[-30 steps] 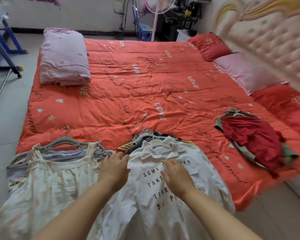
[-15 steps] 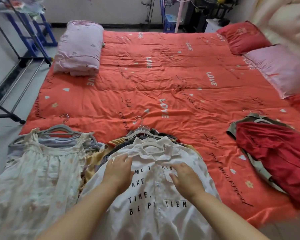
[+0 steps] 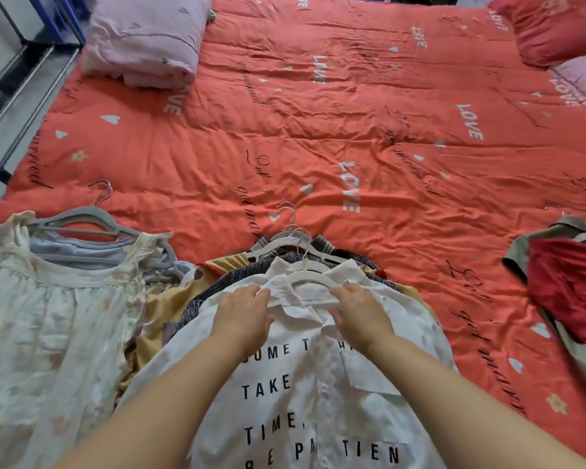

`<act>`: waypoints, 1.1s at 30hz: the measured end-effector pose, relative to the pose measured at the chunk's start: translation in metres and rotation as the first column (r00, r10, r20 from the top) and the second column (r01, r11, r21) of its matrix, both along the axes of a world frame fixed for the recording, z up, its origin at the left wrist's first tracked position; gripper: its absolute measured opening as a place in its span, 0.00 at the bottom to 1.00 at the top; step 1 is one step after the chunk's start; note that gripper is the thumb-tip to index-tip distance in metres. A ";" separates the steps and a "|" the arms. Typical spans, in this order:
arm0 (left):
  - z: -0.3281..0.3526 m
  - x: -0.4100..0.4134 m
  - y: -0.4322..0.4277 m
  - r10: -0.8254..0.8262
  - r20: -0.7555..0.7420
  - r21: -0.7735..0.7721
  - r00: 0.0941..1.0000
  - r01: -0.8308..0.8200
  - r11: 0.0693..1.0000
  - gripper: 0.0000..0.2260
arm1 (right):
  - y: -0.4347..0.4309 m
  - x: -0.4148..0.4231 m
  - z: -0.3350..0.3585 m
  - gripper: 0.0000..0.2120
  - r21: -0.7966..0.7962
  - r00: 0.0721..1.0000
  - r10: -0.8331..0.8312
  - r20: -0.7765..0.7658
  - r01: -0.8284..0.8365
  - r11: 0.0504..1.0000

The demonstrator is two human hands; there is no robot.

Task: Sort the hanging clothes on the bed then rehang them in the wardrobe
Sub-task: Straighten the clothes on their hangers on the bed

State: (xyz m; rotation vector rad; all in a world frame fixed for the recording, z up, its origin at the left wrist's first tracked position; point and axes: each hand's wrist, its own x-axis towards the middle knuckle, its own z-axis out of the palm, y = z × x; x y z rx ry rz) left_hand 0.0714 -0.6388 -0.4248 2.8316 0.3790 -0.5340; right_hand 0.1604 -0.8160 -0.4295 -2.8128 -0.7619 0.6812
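Sorting: left hand [image 3: 242,316] and right hand [image 3: 361,314] touch the collar of the white lettered shirt [image 3: 318,401], grip indiscernible; next move likely lifts its white plastic hanger [image 3: 298,276].

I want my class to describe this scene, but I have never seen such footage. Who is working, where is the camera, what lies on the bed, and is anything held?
No machine here: a person works with bare hands, and the one camera sits on their head, looking forward and down. The left hand and right hand lie on the collar of a white shirt printed with black words, on a white hanger, topping a pile of hung clothes. Whether the fingers grip or only touch it cannot be told. All lies on a red-quilted bed. Left is a pale flowered dress on grey hangers; right, a red garment; farther off, a folded lilac blanket.
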 end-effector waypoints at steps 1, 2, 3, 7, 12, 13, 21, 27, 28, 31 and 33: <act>-0.012 0.005 0.002 0.019 0.006 -0.010 1.000 -0.019 1.000 0.22 | 0.007 0.009 -0.010 0.18 -0.011 1.000 0.019 0.012 -0.019 1.000; -0.023 0.009 0.004 0.040 0.022 -0.018 0.999 -0.040 0.999 0.22 | 0.013 0.016 -0.020 0.19 -0.017 0.999 0.029 0.025 -0.028 0.999; -0.034 0.013 0.006 0.058 0.043 -0.024 0.997 -0.057 0.998 0.23 | 0.020 0.025 -0.030 0.19 -0.015 0.999 0.031 0.040 -0.031 0.999; -0.069 0.026 0.013 0.087 0.076 -0.031 0.993 -0.085 0.996 0.25 | 0.036 0.053 -0.060 0.25 -0.005 0.996 0.056 0.070 -0.056 0.998; -0.091 0.019 0.008 0.149 0.176 -0.096 0.973 -0.133 0.986 0.20 | 0.034 0.065 -0.084 0.18 0.115 0.995 0.055 0.085 -0.064 0.991; -0.091 0.016 0.005 0.185 0.202 -0.117 0.962 -0.163 0.980 0.18 | 0.032 0.063 -0.086 0.15 0.157 0.992 0.050 0.117 -0.068 0.985; -0.062 0.009 -0.001 0.348 0.274 -0.401 0.897 -0.223 0.889 0.29 | 0.013 0.056 -0.066 0.10 0.496 0.976 0.008 0.217 -0.118 0.860; -0.038 0.018 -0.019 0.201 0.420 -0.319 0.885 -0.064 0.946 0.25 | -0.003 0.027 -0.036 0.08 0.645 0.982 0.014 0.191 -0.136 0.752; -0.041 0.017 -0.021 0.177 0.432 -0.318 0.884 -0.035 0.948 0.20 | -0.005 0.025 -0.032 0.08 0.642 0.983 0.046 0.175 -0.150 0.752; -0.045 0.011 -0.024 0.243 0.442 -0.417 0.863 -0.042 0.908 0.11 | -0.004 0.039 -0.018 0.11 0.632 0.993 0.118 0.010 -0.097 0.769; -0.047 0.008 -0.024 0.306 0.435 -0.479 0.847 -0.070 0.875 0.10 | 0.007 0.064 -0.019 0.08 0.598 0.995 0.023 -0.094 0.037 0.801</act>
